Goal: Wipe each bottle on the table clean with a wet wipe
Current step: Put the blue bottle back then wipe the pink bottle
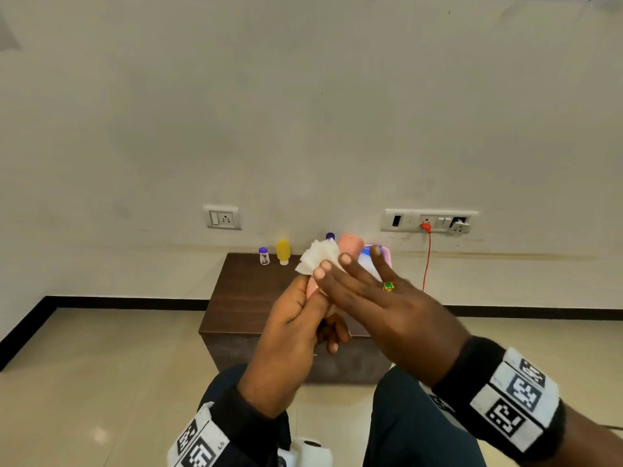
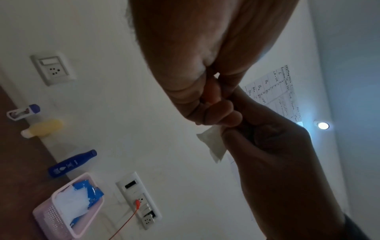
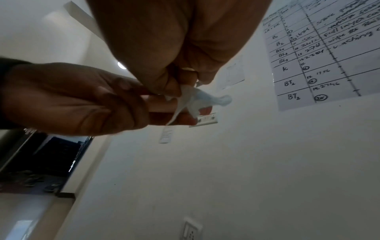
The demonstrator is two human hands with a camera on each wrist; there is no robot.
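My left hand (image 1: 315,313) grips a pink bottle (image 1: 350,245) by its lower part and holds it up over the dark wooden table (image 1: 249,298). My right hand (image 1: 340,281), which wears a green-stoned ring, lies over the bottle with its fingers stretched out and holds a white wet wipe (image 1: 318,257) against it. In the right wrist view the wipe (image 3: 193,99) bunches out between my thumb and fingers, against the pink bottle (image 3: 162,104). A blue bottle (image 2: 69,164), a yellow bottle (image 1: 283,251) and a small white bottle with a purple cap (image 1: 264,256) stand at the table's back edge.
A pink basket (image 2: 51,214) with a blue wipes pack stands at the table's back right corner. Behind it a red cable (image 1: 427,257) hangs from a wall socket. My knees are just in front of the low table, and tiled floor lies on both sides.
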